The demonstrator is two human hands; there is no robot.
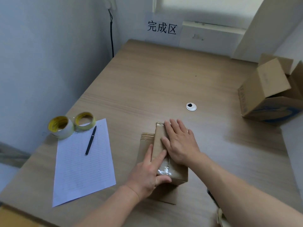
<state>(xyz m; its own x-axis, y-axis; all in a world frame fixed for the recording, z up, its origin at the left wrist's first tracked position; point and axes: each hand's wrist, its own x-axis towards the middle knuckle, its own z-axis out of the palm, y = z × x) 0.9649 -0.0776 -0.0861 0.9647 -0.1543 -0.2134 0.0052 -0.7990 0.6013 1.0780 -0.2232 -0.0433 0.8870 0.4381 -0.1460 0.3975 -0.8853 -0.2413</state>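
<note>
on wood desk [164, 79] by white wall [49, 54]: taped box [179, 175], paper [78, 169], pen [90, 140].

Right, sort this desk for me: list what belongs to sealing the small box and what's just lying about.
In the job: small box; clear tape on its seam; left hand and right hand, both pressing the top flat; two tape rolls, likely the supply.

Lying about: lined sheet; pen on it; open carton; desk grommet.
</note>
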